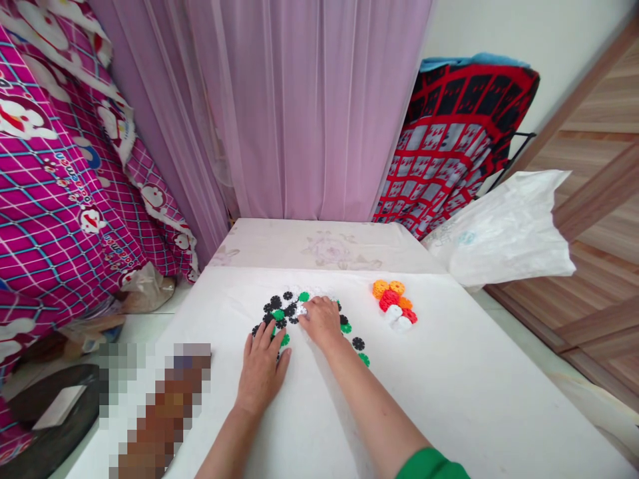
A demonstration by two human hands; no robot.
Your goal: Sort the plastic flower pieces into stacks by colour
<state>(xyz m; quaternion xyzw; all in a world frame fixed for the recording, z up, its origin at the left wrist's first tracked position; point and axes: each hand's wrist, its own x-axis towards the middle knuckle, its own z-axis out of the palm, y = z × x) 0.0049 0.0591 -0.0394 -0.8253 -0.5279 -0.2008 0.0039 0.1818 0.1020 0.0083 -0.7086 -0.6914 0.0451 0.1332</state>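
Observation:
Black, green and white notched plastic discs, like snowflake building discs, lie scattered in the middle of the white table (429,406). My left hand (262,369) rests at the near left of this spread, fingers apart, its fingertips over black discs and a green disc (284,340). Further in, my right hand (323,322) is bent down among the discs with its fingers curled. A white disc (301,308) shows at its fingertips; what lies under the fingers is hidden. Beyond the right hand are a black disc (358,343) and a green disc (364,360).
To the right sits a separate pile of orange discs (380,289), red discs (389,301) and white discs (393,314). A white plastic bag (504,229) stands off the table's right side. Purple curtains (319,106) hang behind. Something blurred out (164,412) lies at the left edge.

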